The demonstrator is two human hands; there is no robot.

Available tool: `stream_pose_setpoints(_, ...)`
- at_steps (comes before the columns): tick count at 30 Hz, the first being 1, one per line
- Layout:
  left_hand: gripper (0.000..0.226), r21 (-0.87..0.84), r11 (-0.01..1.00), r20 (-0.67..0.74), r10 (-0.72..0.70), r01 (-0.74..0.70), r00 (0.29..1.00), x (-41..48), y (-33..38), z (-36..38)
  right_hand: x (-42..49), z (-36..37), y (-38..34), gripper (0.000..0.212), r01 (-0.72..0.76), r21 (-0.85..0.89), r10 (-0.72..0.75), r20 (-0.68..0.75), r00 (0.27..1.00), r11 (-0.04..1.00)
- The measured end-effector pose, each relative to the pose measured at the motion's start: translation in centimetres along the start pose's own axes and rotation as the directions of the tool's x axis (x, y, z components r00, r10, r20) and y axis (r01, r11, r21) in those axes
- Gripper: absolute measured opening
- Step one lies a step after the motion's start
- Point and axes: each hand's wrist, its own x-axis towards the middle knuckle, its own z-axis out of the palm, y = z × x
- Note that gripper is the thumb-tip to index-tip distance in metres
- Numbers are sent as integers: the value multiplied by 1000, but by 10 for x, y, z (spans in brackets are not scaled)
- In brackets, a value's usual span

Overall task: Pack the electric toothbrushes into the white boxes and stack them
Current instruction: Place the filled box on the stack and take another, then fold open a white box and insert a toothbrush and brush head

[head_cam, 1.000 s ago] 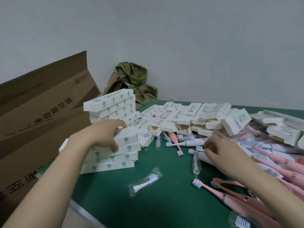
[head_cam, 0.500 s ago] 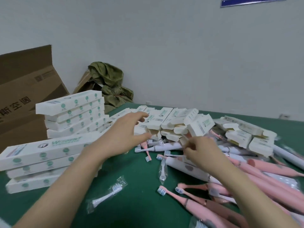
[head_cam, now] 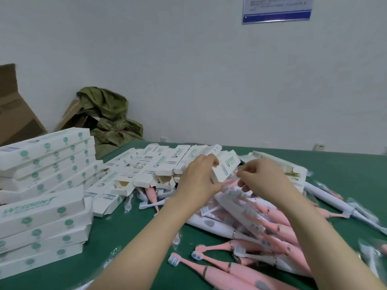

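The left hand [head_cam: 199,182] grips a white box [head_cam: 227,167] at the middle of the green table [head_cam: 125,233], thumb under its near end and fingers curled over the top edge. The box is long, narrow and tilted, with green lettering on its upper face. The right hand [head_cam: 262,181] is just beside the box's lower end with its fingers curled and thumb and forefinger close together. Blur hides whether they pinch anything, so I cannot tell.

A row of open boxes [head_cam: 146,170] of the same kind lies behind and left of the hands, their end flaps loose and the brown inside showing. Two stacks of closed boxes [head_cam: 46,222] with green round marks stand at the left; the nearer one is cut off by the picture's edge.

Pink electric toothbrushes [head_cam: 274,223] lie heaped under and right of the forearms, bristled heads pointing left. A white toothbrush [head_cam: 335,206] lies along the heap's far side. Clear wrappers among the brushes are smeared and hard to read.

A brown carton [head_cam: 14,116], cut off at the left, and an olive-green cloth [head_cam: 109,116] stand beside the wall. The print on the blue-edged wall notice [head_cam: 276,9] is too small to make out.
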Motion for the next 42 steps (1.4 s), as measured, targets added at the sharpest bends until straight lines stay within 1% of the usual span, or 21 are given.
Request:
stream_pose_setpoints(2,42,-67,997,-80,33,-39,996,-1,1,-11,0,6,-3,17,61,-14,-62,-111,992,998)
stream_pose_setpoints(4,41,-130,987,-163,75,-97,984,-1,9,-27,-1,9,-10,28,143,49,-130,-200,971,989)
stream_pose_setpoints(6,44,-135,977,-202,137,-166,970,1,19,-44,-2,9,-20,45,172,238,-135,-162,977,956)
stream_pose_setpoints(7,47,-117,971,-215,181,-210,960,1,25,-51,-4,7,-28,47,157,334,-128,-108,986,930)
stream_pose_setpoints(9,50,-56,943,-259,304,-328,917,1,37,-62,-4,7,-37,26,224,435,-208,-85,974,872)
stream_pose_setpoints(10,50,-33,924,-284,358,-382,890,0,41,-65,-4,6,-41,16,310,413,-270,-152,951,857)
stream_pose_setpoints(11,52,-33,911,-305,384,-412,872,0,44,-66,-5,5,-44,22,391,362,-326,-230,917,846)
stream_pose_setpoints(13,63,-90,913,-300,357,-399,885,2,45,-69,-8,2,-47,30,464,311,-354,-348,868,830)
stream_pose_setpoints(15,70,-114,925,-264,323,-362,909,5,41,-72,-8,-3,-45,33,459,403,-297,-402,866,792)
stream_pose_setpoints(16,67,-138,928,-237,307,-345,922,6,38,-74,-8,-6,-45,37,433,492,-263,-377,888,755)
stream_pose_setpoints(18,54,-254,916,-184,269,-310,945,8,34,-76,-8,-10,-45,48,334,655,-223,-251,942,678)
stream_pose_setpoints(20,49,-349,895,-159,236,-278,959,7,32,-76,-8,-10,-45,54,241,716,-198,-144,969,656)
stream_pose_setpoints(22,51,-370,888,-158,230,-274,960,6,31,-75,-8,-6,-45,54,220,704,-176,-135,975,676)
stream_pose_setpoints(25,47,-394,880,-146,225,-265,963,5,32,-70,-8,3,-42,55,255,613,-172,-192,966,748)
stream_pose_setpoints(28,36,-419,883,-102,186,-212,977,5,34,-62,-12,11,-44,39,313,543,-212,-241,947,779)
stream_pose_setpoints(31,20,-351,913,-86,188,-206,978,6,35,-57,-10,14,-43,34,314,549,-217,-235,947,775)
stream_pose_setpoints(33,14,-359,912,-104,171,-197,980,6,34,-57,-11,15,-43,32,316,568,-236,-212,948,760)
stream_pose_setpoints(35,24,-377,902,-102,183,-209,978,6,32,-57,-9,15,-41,32,327,565,-246,-217,945,757)
stream_pose_setpoints(38,54,-393,903,-98,147,-174,984,5,28,-59,-7,17,-38,38,365,481,-261,-271,927,797)
stream_pose_setpoints(40,51,-381,912,-152,101,-153,983,6,26,-61,-8,19,-36,40,403,357,-297,-316,901,843)
stream_pose_setpoints(42,45,-359,918,-189,104,-167,976,6,25,-64,-9,22,-36,41,419,307,-307,-352,884,855)
